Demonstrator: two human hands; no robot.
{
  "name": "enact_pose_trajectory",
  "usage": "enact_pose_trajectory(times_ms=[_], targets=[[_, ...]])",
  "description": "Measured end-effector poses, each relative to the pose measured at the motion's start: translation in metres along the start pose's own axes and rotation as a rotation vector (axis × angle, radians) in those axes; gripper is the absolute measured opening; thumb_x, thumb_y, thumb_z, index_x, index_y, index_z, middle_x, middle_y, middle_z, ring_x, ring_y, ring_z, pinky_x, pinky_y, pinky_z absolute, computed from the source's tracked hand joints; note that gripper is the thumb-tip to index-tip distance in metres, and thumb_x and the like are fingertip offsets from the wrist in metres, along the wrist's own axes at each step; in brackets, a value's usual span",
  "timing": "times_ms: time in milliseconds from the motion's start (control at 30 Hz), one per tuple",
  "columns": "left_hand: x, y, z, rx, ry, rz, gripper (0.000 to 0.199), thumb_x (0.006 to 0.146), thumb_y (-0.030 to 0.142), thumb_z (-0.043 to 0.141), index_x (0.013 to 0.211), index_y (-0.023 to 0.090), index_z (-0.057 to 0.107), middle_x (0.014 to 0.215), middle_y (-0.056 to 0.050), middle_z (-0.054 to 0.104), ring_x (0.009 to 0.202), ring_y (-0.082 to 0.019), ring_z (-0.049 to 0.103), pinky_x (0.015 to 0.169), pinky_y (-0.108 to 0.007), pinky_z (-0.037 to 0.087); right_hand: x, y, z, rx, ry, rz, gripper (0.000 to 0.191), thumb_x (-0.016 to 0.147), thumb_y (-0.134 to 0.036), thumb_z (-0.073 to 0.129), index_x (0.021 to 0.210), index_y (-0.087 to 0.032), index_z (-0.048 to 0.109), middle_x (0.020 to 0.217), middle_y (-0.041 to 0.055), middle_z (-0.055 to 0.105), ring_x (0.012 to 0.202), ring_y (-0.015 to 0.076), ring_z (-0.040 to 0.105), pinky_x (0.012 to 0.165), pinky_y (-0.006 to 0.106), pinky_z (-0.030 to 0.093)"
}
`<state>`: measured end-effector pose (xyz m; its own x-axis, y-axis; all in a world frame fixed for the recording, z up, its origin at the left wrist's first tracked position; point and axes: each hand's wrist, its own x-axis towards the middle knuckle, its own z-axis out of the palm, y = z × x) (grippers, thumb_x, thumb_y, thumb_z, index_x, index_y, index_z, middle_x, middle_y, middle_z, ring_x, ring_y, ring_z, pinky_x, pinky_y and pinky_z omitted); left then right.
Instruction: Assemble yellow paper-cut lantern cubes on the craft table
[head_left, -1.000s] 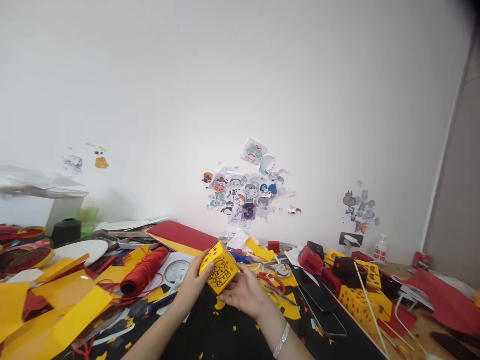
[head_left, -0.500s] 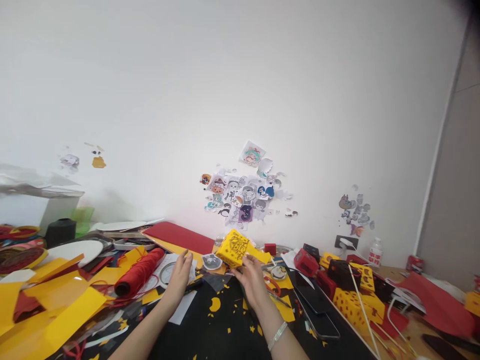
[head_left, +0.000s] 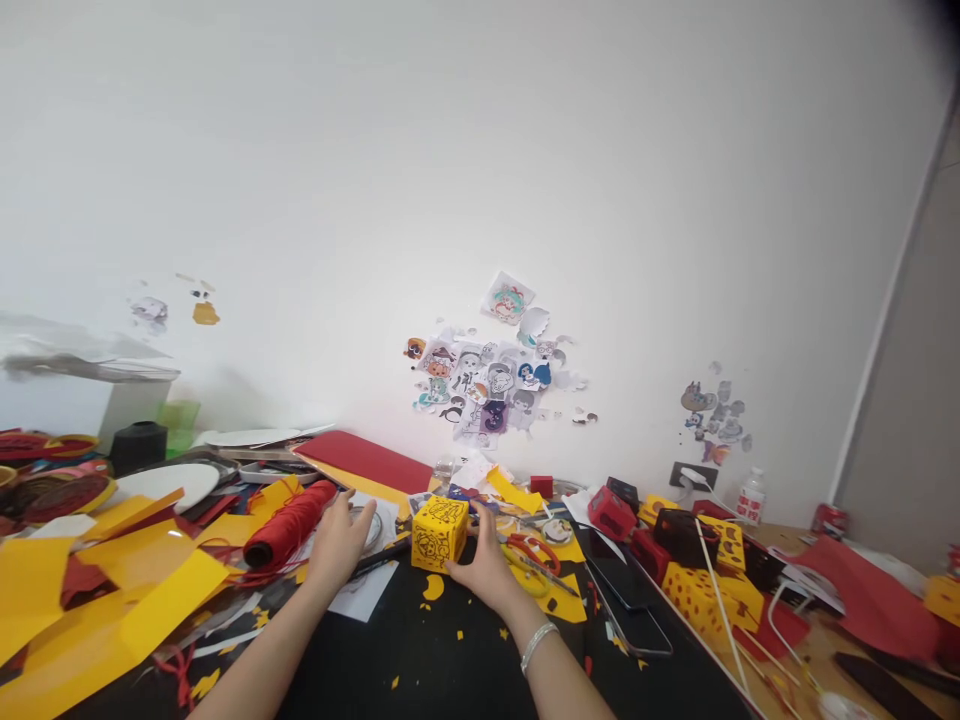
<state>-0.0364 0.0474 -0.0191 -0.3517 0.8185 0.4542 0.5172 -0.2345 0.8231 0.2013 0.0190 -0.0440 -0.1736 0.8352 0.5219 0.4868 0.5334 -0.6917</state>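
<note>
Position: the yellow cut-paper box [head_left: 439,532] sits upright on the dark desk [head_left: 420,660], in front of me, between my two hands.

Right hand [head_left: 486,565]: placed at the box's right side. Thumb and fingers are apart, the thumb tip at the lower right corner. I cannot tell whether it presses on the wall or only meets it.

Left hand [head_left: 341,540]: apart from the box, beside the red spool [head_left: 296,525]. Fingers spread, nothing clamped in them.

Handling, in my judgement:

1. Treat the walls as thin. The pierced pattern probably weakens each face, so I would apply force at the folded edges only.
2. For any turn or shift, I would set the left fingers against the opposite wall first, level with the right, so that the box cannot skew.
3. Use light, equal pressure. A one-sided push could slide the box or crease a corner.
4. Observe clearance. The black pen [head_left: 382,555] lies between the left hand and the box, over the white sheet [head_left: 364,600]; I would pass above it. The orange-handled scissors [head_left: 536,550] lie beyond the right hand.
5. Watch the yellow crescent scrap [head_left: 433,587] just in front of the box; it could catch underneath and leave the base uneven.
</note>
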Motion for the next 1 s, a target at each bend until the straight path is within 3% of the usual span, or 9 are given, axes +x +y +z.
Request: enact_pose_trajectory(times_ms=[100,200,300,433,567,667,833,1000], targets=[[-0.002,-0.001,-0.002,0.184,-0.133,0.052,0.038,0.076,0.03,0.046,0.101,0.007,0.062,0.093,-0.016,0.068,0.089,-0.03,0.063,0.078,-0.038,0.047,-0.003,-0.004,-0.004,-0.053,-0.105,0.067,0.099,0.06,-0.018,0.071,0.14,-0.027,0.013,0.144,0.0099,0.018,0.132,0.0267,0.028,0.108,0.042,0.026],[-0.006,0.002,-0.007,0.353,-0.177,0.147,0.025,0.071,0.015,0.047,0.084,0.014,0.068,0.088,-0.011,0.069,0.086,-0.027,0.063,0.078,-0.034,0.045,-0.003,-0.005,-0.005,-0.09,-0.131,0.062,0.099,0.06,-0.016,0.071,0.141,-0.027,0.015,0.144,0.0085,0.022,0.135,0.0253,0.023,0.11,0.04,0.021],[-0.009,0.007,-0.021,0.521,-0.089,0.218,0.032,0.074,0.01,0.042,0.092,0.014,0.068,0.099,-0.013,0.066,0.097,-0.029,0.057,0.084,-0.035,0.041,-0.003,-0.003,-0.004,-0.111,-0.123,0.046,0.094,0.06,-0.013,0.069,0.14,-0.026,0.021,0.143,0.0086,0.026,0.135,0.0252,0.022,0.111,0.041,0.02],[-0.004,0.008,-0.048,0.701,0.064,0.213,0.038,0.081,0.01,0.033,0.102,0.006,0.064,0.107,-0.021,0.059,0.101,-0.035,0.051,0.086,-0.044,0.037,-0.003,0.001,-0.002,-0.082,-0.091,0.032,0.09,0.06,-0.012,0.066,0.139,-0.025,0.024,0.142,0.0083,0.028,0.134,0.0253,0.024,0.11,0.041,0.021],[0.001,0.007,-0.062,0.782,0.069,0.229,0.037,0.081,0.009,0.032,0.098,0.008,0.065,0.105,-0.021,0.059,0.098,-0.034,0.053,0.083,-0.043,0.038,-0.003,0.003,0.0,-0.028,-0.049,0.042,0.084,0.063,-0.015,0.064,0.138,-0.024,0.026,0.14,0.0085,0.033,0.13,0.0248,0.033,0.107,0.04,0.028],[0.002,0.005,-0.058,0.781,-0.056,0.278,0.036,0.078,0.007,0.036,0.095,0.012,0.067,0.097,-0.016,0.064,0.094,-0.029,0.056,0.08,-0.037,0.041,-0.003,0.004,0.0,0.011,-0.032,0.055,0.081,0.064,-0.015,0.063,0.137,-0.024,0.027,0.139,0.0085,0.033,0.126,0.0243,0.038,0.105,0.039,0.033],[-0.004,0.004,-0.042,0.727,-0.424,0.451,0.015,0.069,0.019,0.056,0.07,0.023,0.07,0.086,-0.004,0.07,0.09,-0.022,0.059,0.077,-0.027,0.042,-0.002,0.009,0.001,0.118,-0.002,0.094,0.08,0.066,-0.018,0.064,0.136,-0.025,0.027,0.135,0.0088,0.039,0.115,0.023,0.05,0.098,0.039,0.041],[-0.011,0.006,-0.031,0.749,-0.537,0.48,0.026,0.075,0.04,0.053,0.074,0.02,0.069,0.086,-0.009,0.069,0.083,-0.027,0.061,0.071,-0.033,0.043,0.001,0.013,0.002,0.184,0.009,0.11,0.081,0.067,-0.02,0.065,0.137,-0.024,0.025,0.132,0.009,0.044,0.111,0.0223,0.053,0.096,0.038,0.042]])
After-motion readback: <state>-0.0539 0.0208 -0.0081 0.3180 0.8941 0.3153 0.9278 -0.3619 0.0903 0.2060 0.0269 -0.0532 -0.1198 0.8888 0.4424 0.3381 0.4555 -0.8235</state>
